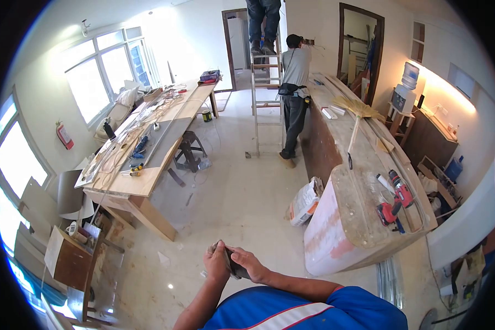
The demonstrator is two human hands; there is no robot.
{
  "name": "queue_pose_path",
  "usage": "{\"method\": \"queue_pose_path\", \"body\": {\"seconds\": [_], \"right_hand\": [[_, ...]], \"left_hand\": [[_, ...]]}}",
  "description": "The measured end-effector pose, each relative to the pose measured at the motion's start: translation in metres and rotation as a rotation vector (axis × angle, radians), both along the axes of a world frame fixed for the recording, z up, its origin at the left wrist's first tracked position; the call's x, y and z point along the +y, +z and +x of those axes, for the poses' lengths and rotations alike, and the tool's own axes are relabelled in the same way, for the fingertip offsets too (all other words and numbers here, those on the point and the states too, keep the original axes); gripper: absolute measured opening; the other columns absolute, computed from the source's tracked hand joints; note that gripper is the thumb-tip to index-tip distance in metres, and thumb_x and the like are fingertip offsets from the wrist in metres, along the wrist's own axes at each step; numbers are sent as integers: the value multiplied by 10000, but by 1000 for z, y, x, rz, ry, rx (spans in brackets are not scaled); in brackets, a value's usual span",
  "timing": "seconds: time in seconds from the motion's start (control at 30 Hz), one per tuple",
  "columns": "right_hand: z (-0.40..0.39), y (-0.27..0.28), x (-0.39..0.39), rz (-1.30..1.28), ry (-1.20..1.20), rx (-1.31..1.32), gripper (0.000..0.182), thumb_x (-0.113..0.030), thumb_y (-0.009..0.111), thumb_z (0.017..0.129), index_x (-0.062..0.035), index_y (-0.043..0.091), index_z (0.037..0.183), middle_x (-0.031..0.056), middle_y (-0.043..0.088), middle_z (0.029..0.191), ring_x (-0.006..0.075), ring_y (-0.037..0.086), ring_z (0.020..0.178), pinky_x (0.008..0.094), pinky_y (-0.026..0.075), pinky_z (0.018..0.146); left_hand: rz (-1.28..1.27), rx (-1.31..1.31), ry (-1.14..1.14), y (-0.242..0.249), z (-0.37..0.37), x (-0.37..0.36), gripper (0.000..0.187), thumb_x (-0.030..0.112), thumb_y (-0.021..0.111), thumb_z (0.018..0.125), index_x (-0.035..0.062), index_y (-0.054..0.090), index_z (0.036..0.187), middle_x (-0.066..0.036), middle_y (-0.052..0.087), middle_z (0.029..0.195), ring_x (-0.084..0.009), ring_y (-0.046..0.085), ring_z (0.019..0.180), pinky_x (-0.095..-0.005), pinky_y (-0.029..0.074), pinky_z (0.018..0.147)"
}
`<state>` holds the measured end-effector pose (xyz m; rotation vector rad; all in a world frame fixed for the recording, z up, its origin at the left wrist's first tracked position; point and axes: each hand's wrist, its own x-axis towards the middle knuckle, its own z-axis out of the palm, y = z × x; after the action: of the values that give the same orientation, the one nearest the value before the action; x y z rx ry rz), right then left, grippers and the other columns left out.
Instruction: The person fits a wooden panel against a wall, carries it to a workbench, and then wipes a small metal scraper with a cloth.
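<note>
In front of my blue shirt, my left hand [218, 264] is closed around one side of a dark, flat object [237, 270] with a paler greyish edge. My right hand [251, 264] grips the other side, its thumb and fingers pressed against it. Both hands are close together above the tiled floor. The fingers partly cover the object, so I cannot make out its exact kind.
A long wooden workbench [135, 187] with tools and strips stands left. At right, a counter [363, 192] bears a red drill [400, 190] and a straw broom [357, 108]. A sack [307, 202] leans beside it. Ahead, one person stands on a ladder [254, 124], another beside it.
</note>
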<state>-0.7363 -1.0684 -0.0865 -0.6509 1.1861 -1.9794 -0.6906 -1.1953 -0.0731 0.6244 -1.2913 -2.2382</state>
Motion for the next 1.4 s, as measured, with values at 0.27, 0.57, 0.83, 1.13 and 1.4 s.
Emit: {"method": "queue_pose_path", "body": {"seconds": [0.27, 0.57, 0.83, 1.13, 1.4], "right_hand": [[-20, 8, 12, 9, 49, 10, 870, -468, 635, 960, 35, 228, 1542, 134, 552, 1301, 171, 572, 1141, 288, 452, 984], [-21, 33, 17, -443, 788, -702, 953, -656, 545, 908, -153, 122, 1598, 282, 501, 1399, 386, 580, 1214, 565, 485, 982], [-18, 43, 14, -334, 812, -506, 1031, -640, 589, 896, -169, -8, 1592, 267, 530, 1356, 330, 603, 1190, 473, 538, 931], [-18, 43, 11, -305, 807, -340, 920, -583, 579, 926, -73, 182, 1581, 206, 534, 1349, 272, 586, 1195, 419, 540, 924], [-57, 30, 22, -417, 197, -420, 786, -530, 519, 977, -38, 279, 1541, 216, 519, 1396, 347, 530, 1287, 498, 446, 1064]], "left_hand": [[226, -38, -29, 12, 12, -35, 206, 252, 566, 1011, 47, 571, 1021, -134, 654, 942, -293, 677, 843, -411, 567, 699], [-21, 70, -249, 42, 10, -11, 328, 252, 623, 984, -14, 567, 1167, -138, 671, 991, -251, 677, 856, -362, 555, 740], [-421, -102, -84, 28, -13, -30, 196, 196, 650, 962, 6, 628, 923, -35, 596, 716, -108, 546, 651, -252, 454, 613], [-21, -387, -67, 25, -32, -59, 201, 246, 619, 980, 75, 556, 896, -61, 570, 700, -164, 572, 595, -327, 497, 524], [277, -246, -459, 1, 18, -38, 369, 386, 578, 991, 20, 619, 979, -103, 635, 770, -212, 600, 574, -358, 517, 525]]}}
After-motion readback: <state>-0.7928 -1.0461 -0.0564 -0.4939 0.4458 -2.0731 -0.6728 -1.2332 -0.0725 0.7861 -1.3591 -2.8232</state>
